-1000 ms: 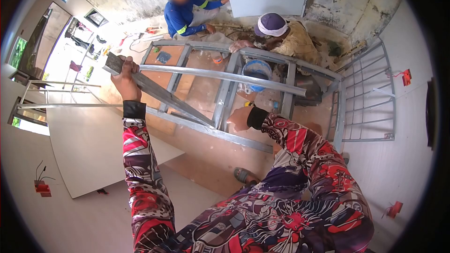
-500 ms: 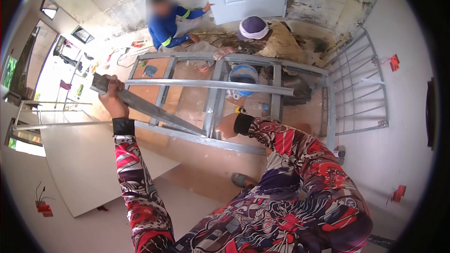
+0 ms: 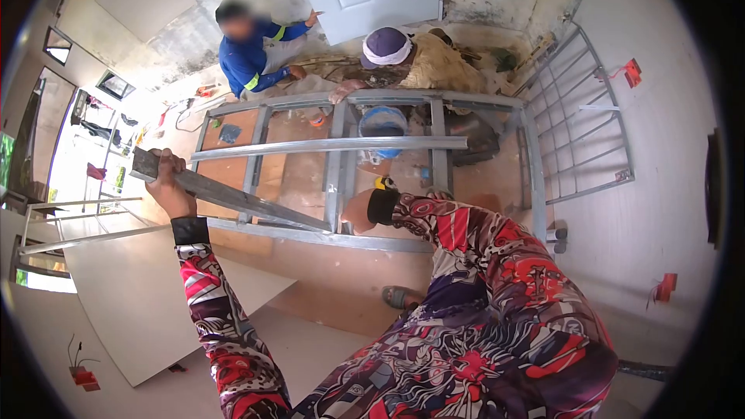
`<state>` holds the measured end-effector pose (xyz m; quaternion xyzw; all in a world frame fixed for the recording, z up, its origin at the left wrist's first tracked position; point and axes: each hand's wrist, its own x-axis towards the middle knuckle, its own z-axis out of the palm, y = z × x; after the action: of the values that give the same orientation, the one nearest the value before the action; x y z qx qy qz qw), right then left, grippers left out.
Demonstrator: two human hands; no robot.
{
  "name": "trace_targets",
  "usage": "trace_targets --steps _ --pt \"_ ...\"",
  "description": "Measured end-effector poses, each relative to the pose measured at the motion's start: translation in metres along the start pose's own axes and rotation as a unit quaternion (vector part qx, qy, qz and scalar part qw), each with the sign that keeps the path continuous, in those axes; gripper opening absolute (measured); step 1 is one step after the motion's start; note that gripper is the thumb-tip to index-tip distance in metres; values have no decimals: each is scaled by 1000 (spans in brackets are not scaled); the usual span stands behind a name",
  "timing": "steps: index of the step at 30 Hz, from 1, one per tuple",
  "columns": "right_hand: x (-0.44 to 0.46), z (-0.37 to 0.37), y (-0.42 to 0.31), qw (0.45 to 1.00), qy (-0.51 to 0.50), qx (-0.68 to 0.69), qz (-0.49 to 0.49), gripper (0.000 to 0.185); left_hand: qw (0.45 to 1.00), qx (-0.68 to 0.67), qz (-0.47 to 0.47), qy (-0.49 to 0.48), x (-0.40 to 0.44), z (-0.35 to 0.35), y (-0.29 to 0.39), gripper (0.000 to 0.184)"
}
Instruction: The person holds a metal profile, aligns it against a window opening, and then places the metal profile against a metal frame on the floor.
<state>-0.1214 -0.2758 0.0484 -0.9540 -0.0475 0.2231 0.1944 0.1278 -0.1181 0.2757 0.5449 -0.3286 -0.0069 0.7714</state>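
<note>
My left hand is closed around the upper end of a grey square metal tube. The tube slants down to the right and ends over the near side of a welded metal frame. My right hand is beside that lower end, at the frame's crossbar, with the fingers curled. Its fingertips are mostly hidden, so what it grips does not show. A longer, thinner metal bar lies across the frame.
A blue bucket shows through the frame. Beyond it crouch a person in a blue shirt and a person in a capped headwrap. A metal grille leans on the right wall; a pale board lies at left.
The whole view has shifted, so the frame and hands appear further left and slightly higher. My left hand keeps its hold on the tube, and my right hand stays by its lower end.
</note>
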Motion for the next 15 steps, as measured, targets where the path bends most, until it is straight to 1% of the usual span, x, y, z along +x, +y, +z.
trace_targets --steps 6,12,15 --pt "-4 -3 -4 1000 5 13 16 37 1000 -10 -3 -8 2 -4 -4 11" --pt "-2 2 -1 999 30 14 -4 36 1000 -10 -3 -5 3 -7 -5 10" --pt "-6 -3 -4 1000 16 18 5 37 1000 -4 3 -11 3 -9 -7 9"
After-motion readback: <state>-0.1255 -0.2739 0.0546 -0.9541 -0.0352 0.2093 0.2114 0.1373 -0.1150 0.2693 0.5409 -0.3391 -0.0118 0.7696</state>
